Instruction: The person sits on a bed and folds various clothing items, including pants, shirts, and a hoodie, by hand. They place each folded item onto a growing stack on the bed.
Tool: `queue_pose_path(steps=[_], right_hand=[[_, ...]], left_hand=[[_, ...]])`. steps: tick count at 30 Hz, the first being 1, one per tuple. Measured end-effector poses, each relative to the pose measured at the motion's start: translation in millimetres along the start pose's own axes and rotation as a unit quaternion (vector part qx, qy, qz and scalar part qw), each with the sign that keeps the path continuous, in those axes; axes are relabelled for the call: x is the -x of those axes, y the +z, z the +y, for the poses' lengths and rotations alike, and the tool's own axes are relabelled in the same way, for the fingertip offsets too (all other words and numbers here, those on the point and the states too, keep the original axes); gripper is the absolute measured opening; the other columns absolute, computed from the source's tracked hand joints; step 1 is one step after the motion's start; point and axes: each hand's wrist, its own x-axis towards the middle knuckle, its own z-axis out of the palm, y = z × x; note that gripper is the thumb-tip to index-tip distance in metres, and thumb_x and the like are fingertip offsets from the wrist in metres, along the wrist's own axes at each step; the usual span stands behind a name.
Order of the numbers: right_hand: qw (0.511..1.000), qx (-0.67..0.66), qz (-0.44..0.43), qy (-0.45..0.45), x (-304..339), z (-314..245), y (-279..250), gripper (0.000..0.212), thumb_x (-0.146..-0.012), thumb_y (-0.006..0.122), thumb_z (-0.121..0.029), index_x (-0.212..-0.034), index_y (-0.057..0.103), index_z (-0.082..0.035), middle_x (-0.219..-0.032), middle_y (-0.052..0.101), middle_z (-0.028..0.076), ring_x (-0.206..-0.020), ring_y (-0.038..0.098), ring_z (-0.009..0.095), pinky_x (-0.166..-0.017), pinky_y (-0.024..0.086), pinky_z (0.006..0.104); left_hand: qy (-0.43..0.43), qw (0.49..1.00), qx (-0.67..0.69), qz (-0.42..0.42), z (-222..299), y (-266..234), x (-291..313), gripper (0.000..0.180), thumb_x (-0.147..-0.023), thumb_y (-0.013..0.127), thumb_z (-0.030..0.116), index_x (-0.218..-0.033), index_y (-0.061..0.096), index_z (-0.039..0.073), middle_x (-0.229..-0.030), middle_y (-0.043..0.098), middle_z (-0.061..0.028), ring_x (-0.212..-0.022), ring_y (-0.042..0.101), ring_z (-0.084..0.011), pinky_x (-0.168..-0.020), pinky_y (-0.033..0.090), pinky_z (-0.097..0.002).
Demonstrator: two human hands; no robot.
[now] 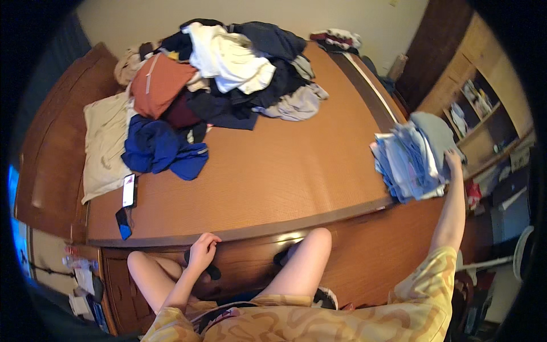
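Bed (273,176) mid-frame. Messy clothes heap (228,62) upper left, blue garment (162,148) at its lower edge, beige pillow (105,148) far left, phone (129,191) below. Grey garment (434,137) at right of frame: plain, soft, rounded fold, overlapping mostly blue folded stack (401,162). Right hand (453,159) touching grey garment's right side; can't tell if fingers grip. Left hand (203,252) lower centre-left, above the legs, fingers loosely bent, slightly apart.

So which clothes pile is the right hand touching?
The folded blue stack; the right hand touches its grey garment, not the heap or far pile.
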Motion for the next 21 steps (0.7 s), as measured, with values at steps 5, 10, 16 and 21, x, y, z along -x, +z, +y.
queue_pose_path(steps=[5, 10, 16, 21], right_hand=[[0.991, -0.042, 0.1, -0.077, 65, -175, 0, 0.05, -0.077, 0.053, -0.035, -0.123, 0.053, -0.014, -0.12, 0.057, 0.015, -0.111, 0.053, 0.03, -0.093, 0.041, 0.038], [0.962, -0.037, 0.171, -0.211, 148, -329, -38, 0.038, -0.079, 0.057, -0.028, -0.114, 0.059, -0.013, -0.11, 0.06, 0.016, -0.102, 0.057, 0.03, -0.09, 0.043, 0.0371], [0.915, -0.122, 0.082, -0.375, 246, -536, 17, 0.037, -0.078, 0.058, -0.032, -0.111, 0.061, -0.015, -0.115, 0.059, 0.011, -0.105, 0.056, 0.03, -0.086, 0.045, 0.0391], [0.919, -0.213, -0.002, -0.333, 230, -669, 122, 0.066, -0.075, 0.064, -0.038, -0.132, 0.041, -0.014, -0.12, 0.057, 0.012, -0.111, 0.054, 0.028, -0.091, 0.043, 0.0366]], left_hand=[[-0.068, 0.989, -0.13, 0.032, -48, -50, 27, 0.023, -0.077, 0.054, 0.001, -0.098, 0.057, 0.008, -0.104, 0.053, -0.0119, -0.097, 0.052, -0.0311, -0.08, 0.045, -0.0365], [-0.151, 0.958, -0.205, 0.133, -144, -32, -14, 0.045, -0.08, 0.058, 0.018, -0.122, 0.045, 0.01, -0.129, 0.04, -0.0156, -0.12, 0.036, -0.0358, -0.099, 0.03, -0.0469], [-0.315, 0.848, -0.354, 0.239, -178, 12, -63, 0.064, -0.084, 0.05, 0.041, -0.139, 0.031, 0.014, -0.145, 0.026, -0.0129, -0.134, 0.021, -0.033, -0.105, 0.013, -0.0591], [-0.324, 0.852, -0.33, 0.247, -157, 10, -75, 0.062, -0.083, 0.051, 0.037, -0.138, 0.032, 0.016, -0.145, 0.026, -0.0106, -0.135, 0.02, -0.0303, -0.106, 0.012, -0.0584]])
